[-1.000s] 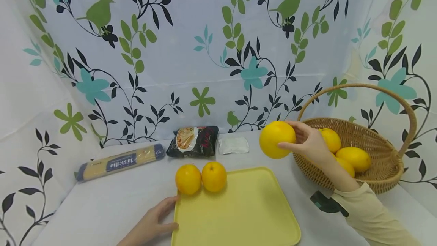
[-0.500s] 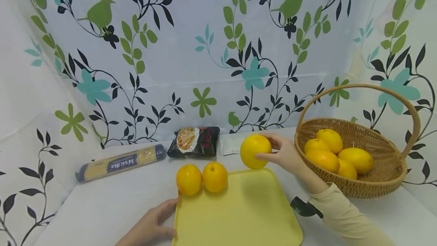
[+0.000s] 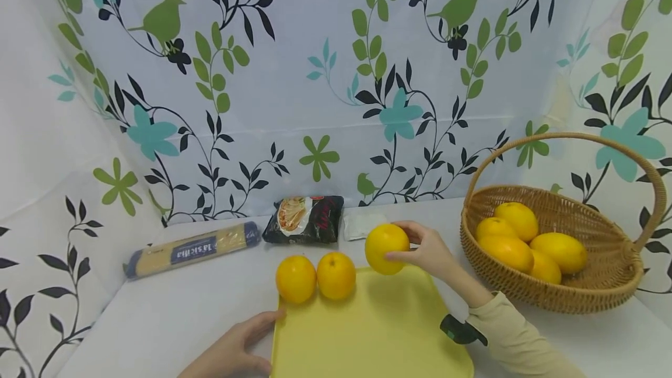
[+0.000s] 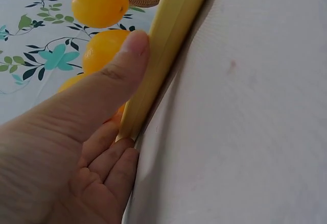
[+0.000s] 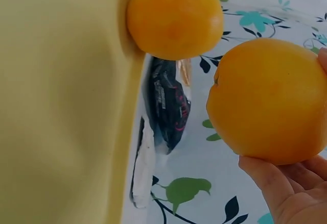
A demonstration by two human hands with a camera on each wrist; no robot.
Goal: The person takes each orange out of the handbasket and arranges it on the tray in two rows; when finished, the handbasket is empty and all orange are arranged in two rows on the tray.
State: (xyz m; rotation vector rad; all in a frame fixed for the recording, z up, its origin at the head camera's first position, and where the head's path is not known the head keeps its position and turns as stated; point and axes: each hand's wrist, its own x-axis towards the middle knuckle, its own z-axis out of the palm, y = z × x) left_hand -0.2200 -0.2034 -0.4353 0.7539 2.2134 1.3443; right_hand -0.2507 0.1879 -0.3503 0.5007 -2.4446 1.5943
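Note:
My right hand (image 3: 431, 254) grips an orange (image 3: 384, 248) above the far right part of the yellow tray (image 3: 362, 343). In the right wrist view the held orange (image 5: 268, 101) hangs apart from the tray surface, with thumb and fingers around it. Two more oranges, a left one (image 3: 296, 279) and a right one (image 3: 336, 276), sit side by side at the tray's far left corner. At the tray's left edge my left hand (image 3: 236, 347) rests with fingers and thumb extended. In the left wrist view its thumb (image 4: 135, 45) lies along the tray's side.
A wicker basket (image 3: 593, 302) with a tall handle stands at the right, holding several yellow-orange fruits. Along the back lie a pasta packet (image 3: 193, 249), a black food bag (image 3: 304, 219) and a small white packet (image 3: 362, 225). A patterned cloth (image 3: 252, 104) hangs behind.
My right hand has carried the orange leftward from beside the basket and lowered it over the tray. The left hand stays at the tray's edge. The view has shifted slightly.

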